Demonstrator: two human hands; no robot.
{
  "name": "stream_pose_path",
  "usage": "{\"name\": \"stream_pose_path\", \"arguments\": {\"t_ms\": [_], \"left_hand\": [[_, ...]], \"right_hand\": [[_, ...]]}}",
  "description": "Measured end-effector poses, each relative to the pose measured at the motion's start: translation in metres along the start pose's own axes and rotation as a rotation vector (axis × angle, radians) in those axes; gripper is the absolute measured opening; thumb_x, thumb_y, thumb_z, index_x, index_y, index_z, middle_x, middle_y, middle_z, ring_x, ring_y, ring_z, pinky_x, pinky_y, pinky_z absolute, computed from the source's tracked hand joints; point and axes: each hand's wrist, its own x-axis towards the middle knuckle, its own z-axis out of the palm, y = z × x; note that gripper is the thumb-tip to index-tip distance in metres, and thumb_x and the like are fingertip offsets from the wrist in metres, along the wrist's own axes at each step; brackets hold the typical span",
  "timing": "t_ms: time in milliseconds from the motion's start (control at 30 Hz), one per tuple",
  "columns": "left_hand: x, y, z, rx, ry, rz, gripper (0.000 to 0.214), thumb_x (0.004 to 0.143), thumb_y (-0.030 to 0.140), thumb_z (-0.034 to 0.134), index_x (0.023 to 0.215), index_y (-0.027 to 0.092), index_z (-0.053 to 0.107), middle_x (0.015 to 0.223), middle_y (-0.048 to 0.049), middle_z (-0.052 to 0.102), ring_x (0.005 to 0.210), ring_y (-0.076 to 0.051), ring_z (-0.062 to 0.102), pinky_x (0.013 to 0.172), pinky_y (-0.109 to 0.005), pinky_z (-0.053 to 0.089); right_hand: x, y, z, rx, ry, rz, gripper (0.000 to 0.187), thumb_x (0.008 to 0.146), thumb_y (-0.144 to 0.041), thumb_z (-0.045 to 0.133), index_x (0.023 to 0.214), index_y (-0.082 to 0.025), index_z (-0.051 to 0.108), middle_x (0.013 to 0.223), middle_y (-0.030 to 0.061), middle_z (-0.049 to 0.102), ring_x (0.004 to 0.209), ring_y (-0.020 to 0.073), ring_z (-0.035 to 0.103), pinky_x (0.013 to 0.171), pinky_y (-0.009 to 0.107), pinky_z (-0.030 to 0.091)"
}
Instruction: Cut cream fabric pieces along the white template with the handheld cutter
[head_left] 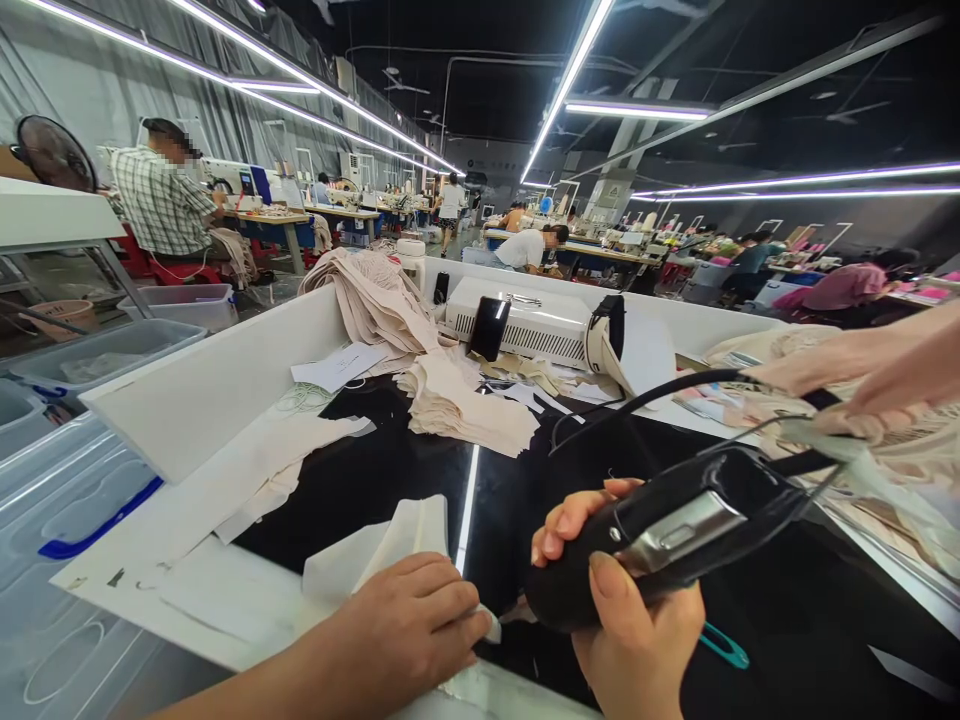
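My right hand (630,620) is wrapped round a black hand-held tool (675,530) with a metal plate on its side; a black cord runs from it up to the right. My left hand (420,625) lies on a small white fabric piece (390,545) on the black worktop (375,480), fingers curled over the piece's edge next to the tool's tip. A turquoise clip (724,648) pokes out under my right hand.
Beige fabric stacks (450,395) and a white machine (540,325) sit at the back of the white-walled table. Another person's arm (870,365) reaches in from the right. Clear plastic bins (67,500) stand at the left. Workers sit at sewing stations behind.
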Motion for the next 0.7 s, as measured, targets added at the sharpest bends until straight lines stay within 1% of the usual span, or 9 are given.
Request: {"name": "stream_pose_path", "arguments": {"t_ms": [100,333,533,700], "left_hand": [[-0.0005,-0.0001,-0.0011,-0.002,-0.024,-0.015,0.016,0.105,0.021,0.061,0.119,0.014,0.064,0.102,-0.0053,0.069,0.095,-0.019,0.067,0.098,-0.035,0.055],[-0.0015,-0.0003,-0.0038,0.008,-0.035,-0.005,0.016,0.104,0.02,0.061,0.119,0.014,0.064,0.101,-0.0061,0.069,0.094,-0.02,0.067,0.096,-0.036,0.056],[-0.0028,-0.0025,-0.0021,0.02,-0.004,0.014,0.015,0.108,0.018,0.052,0.116,0.013,0.064,0.099,-0.0063,0.071,0.09,-0.019,0.067,0.092,-0.036,0.057],[-0.0021,-0.0024,-0.0032,0.034,-0.015,0.016,0.015,0.108,0.017,0.054,0.117,0.013,0.064,0.099,-0.0061,0.071,0.091,-0.019,0.067,0.094,-0.036,0.057]], "right_hand": [[-0.0002,-0.0011,0.0007,-0.002,0.008,0.008,0.029,0.094,-0.028,0.069,0.122,-0.03,0.059,0.086,-0.0009,0.064,0.068,0.0154,0.064,0.059,0.032,0.06],[-0.0007,-0.0006,0.0005,-0.004,0.012,0.017,0.03,0.094,-0.026,0.069,0.122,-0.029,0.058,0.086,-0.0006,0.064,0.068,0.0159,0.064,0.06,0.033,0.06],[0.0013,-0.0029,0.0021,-0.028,0.064,0.033,0.029,0.094,-0.027,0.07,0.12,-0.029,0.058,0.085,-0.001,0.063,0.068,0.0153,0.063,0.06,0.033,0.059],[0.0022,-0.0007,0.0041,-0.035,0.057,0.018,0.03,0.093,-0.028,0.071,0.12,-0.029,0.057,0.084,-0.0008,0.063,0.067,0.0162,0.063,0.059,0.034,0.059]]}}
